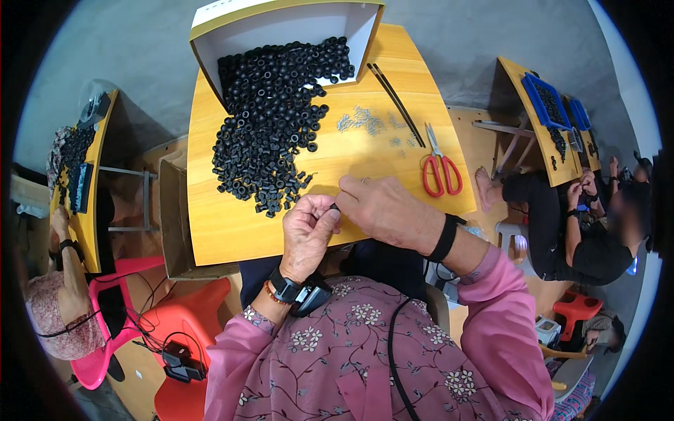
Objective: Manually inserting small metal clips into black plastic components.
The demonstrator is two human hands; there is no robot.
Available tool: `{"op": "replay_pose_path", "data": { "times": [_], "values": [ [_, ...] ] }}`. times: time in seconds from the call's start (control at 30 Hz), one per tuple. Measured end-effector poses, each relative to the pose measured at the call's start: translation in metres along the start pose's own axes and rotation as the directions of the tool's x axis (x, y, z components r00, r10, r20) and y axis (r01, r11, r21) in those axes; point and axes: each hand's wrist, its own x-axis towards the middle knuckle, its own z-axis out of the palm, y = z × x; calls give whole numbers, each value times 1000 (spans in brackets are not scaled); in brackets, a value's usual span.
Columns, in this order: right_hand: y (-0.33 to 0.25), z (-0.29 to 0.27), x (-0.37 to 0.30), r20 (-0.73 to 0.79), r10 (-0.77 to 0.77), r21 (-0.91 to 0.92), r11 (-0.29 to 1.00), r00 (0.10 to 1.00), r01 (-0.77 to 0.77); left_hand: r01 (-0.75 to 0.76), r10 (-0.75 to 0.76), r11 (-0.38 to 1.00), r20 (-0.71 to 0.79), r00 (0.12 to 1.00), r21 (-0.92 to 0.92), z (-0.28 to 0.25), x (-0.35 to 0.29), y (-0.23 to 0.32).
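"What lies before us, big things first?"

"Our yellow table (217, 242), the open box (288, 21) at its far side, then the heap of black parts (260, 133) spilling toward us."

"And our hands?"

"The right hand (393, 210) is half curled, fingertips close by — we can't tell what they grip. The left hand (307, 228) pinches, closed, on a small black piece (334, 206) above the table's near side."

"The risk?"

"A loose pinch — it could drop and roll off the edge."
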Motion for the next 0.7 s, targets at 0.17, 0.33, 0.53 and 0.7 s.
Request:
{"op": "replay_pose_path", "data": {
  "times": [0.17, 0.33, 0.53, 0.7],
  "values": [
    [-5, -4, 1, 50, -3, -17, 1000, 999, 4, 10, -12, 997, 26, 1000, 79, -3, 0, -1],
    [8, 21, -6, -104, 161, 376, 920, 981, -111, 19, -20, 1000, 25, 999, 24, -4, 2, 2],
    [7, 36, -16, -32, 498, 838, 486, 867, -248, 21, -20, 999, 43, 999, -33, -6, 3, 2],
    [1, 30, -16, -175, 382, 692, 703, 907, -163, 17, -15, 999, 50, 999, -44, -6, 4, 1]
  ]
}}
